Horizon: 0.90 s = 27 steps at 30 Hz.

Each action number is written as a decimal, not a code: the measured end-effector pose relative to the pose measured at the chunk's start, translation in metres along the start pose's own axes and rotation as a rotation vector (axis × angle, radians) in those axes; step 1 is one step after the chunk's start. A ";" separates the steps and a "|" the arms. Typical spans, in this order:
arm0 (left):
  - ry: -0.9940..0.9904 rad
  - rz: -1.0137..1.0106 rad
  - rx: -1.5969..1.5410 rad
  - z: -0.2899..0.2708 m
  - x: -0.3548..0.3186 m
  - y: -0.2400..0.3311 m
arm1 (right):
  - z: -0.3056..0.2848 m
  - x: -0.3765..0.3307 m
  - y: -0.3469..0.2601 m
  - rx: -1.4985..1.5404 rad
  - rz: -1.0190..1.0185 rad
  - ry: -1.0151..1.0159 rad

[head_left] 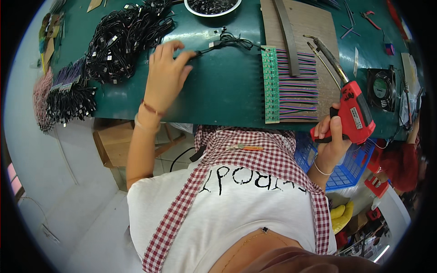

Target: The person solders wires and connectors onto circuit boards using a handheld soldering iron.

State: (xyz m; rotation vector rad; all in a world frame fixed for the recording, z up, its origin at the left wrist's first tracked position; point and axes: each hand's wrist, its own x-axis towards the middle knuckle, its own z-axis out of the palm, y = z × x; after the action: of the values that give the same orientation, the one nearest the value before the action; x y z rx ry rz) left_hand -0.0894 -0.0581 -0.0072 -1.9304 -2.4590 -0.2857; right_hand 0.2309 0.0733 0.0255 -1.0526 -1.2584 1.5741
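Observation:
My left hand [165, 75] is over the green table, its fingers apart and curved. Its index fingertip is at the end of a black cable [234, 42]; whether it touches the cable I cannot tell. That coiled cable runs right to the top of a strip of green circuit boards [271, 86], with coloured wires [298, 93] fanning out to the right. My right hand [331, 134] grips a red soldering gun [358, 116]. The gun's metal tip points up and left, above the wooden board [325, 59] under the wires. A grey bar [287, 41] lies across some wires.
A large heap of black cables [120, 43] lies at the far left, with bundled wires [70, 98] beside it. At the back is a white bowl [212, 14] of small dark parts. A black fan [381, 89] and red-handled cutters [371, 19] lie right. A blue basket [339, 177] stands below the table.

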 end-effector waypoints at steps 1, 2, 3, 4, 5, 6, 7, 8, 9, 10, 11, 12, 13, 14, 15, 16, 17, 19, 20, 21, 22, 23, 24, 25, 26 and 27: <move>0.070 0.012 -0.115 0.008 0.006 -0.008 | 0.002 -0.001 -0.001 0.002 0.001 -0.006; 0.141 0.028 -0.232 0.016 0.011 -0.014 | 0.005 0.000 -0.002 -0.001 0.009 -0.001; 0.130 -0.013 -0.259 0.023 0.014 -0.012 | 0.007 0.000 -0.003 -0.003 0.017 0.004; 0.133 -0.015 -0.258 0.027 0.014 -0.007 | 0.009 0.000 -0.003 -0.003 0.016 0.001; 0.079 -0.003 -0.228 0.032 0.018 -0.001 | 0.010 -0.001 -0.003 -0.005 0.010 -0.003; 0.025 0.007 -0.198 0.035 0.022 0.002 | 0.010 -0.002 -0.003 -0.007 0.005 -0.007; 0.037 0.099 -0.106 0.033 0.023 0.004 | 0.011 -0.003 -0.004 -0.011 0.002 0.001; 0.035 0.123 -0.116 0.032 0.028 0.010 | 0.009 -0.004 -0.005 0.010 -0.001 -0.008; -0.030 0.044 -0.438 0.026 0.026 0.019 | 0.008 -0.005 -0.006 0.033 0.000 -0.029; -0.100 -0.038 -0.759 0.018 0.024 0.030 | 0.010 -0.006 -0.007 0.032 -0.002 -0.014; -0.185 -0.190 -1.051 0.008 0.023 0.045 | 0.014 -0.006 -0.005 -0.008 0.048 -0.003; -0.199 -0.177 -1.054 0.000 0.023 0.056 | 0.021 -0.005 -0.007 -0.050 0.104 0.012; -0.240 -0.222 -1.147 -0.006 0.022 0.064 | 0.028 -0.001 -0.010 -0.023 0.123 -0.030; -0.279 -0.272 -1.239 -0.009 0.023 0.073 | 0.038 0.002 -0.010 -0.022 0.124 -0.017; -0.117 -0.189 -1.282 0.001 0.021 0.082 | 0.047 0.005 -0.010 -0.001 0.121 -0.067; -0.104 -0.155 -1.351 0.000 0.021 0.091 | 0.054 0.008 -0.010 0.020 0.118 -0.118; -0.120 -0.144 -1.333 0.000 0.020 0.098 | 0.059 0.010 -0.009 0.020 0.115 -0.107; -0.120 -0.108 -1.329 0.001 0.020 0.111 | 0.063 0.013 -0.009 -0.081 0.062 -0.250; -0.123 -0.104 -1.329 0.000 0.020 0.116 | 0.062 0.013 -0.008 -0.081 0.061 -0.245; -0.144 -0.097 -1.320 -0.002 0.021 0.119 | 0.060 0.013 -0.007 -0.083 0.038 -0.266; -0.164 -0.092 -1.310 -0.004 0.022 0.121 | 0.059 0.013 -0.006 -0.087 0.015 -0.288; -0.216 -0.085 -1.313 -0.005 0.023 0.121 | 0.057 0.013 -0.005 -0.087 0.016 -0.287; -0.217 -0.085 -1.313 -0.008 0.025 0.123 | 0.054 0.012 -0.005 -0.126 0.038 -0.305; -0.316 -0.160 -1.472 -0.012 0.026 0.126 | 0.051 0.011 -0.005 -0.165 0.060 -0.324; -0.418 -0.238 -1.626 -0.014 0.027 0.128 | 0.050 0.009 -0.004 -0.165 0.061 -0.325; -0.418 -0.239 -1.625 -0.010 0.026 0.129 | 0.049 0.007 -0.003 -0.231 -0.007 -0.333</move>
State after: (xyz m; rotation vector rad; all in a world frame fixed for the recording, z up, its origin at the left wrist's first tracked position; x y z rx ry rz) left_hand 0.0278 -0.0053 0.0235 -1.8803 -2.8493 -2.8034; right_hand 0.1830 0.0666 0.0350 -0.9477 -1.7004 1.6751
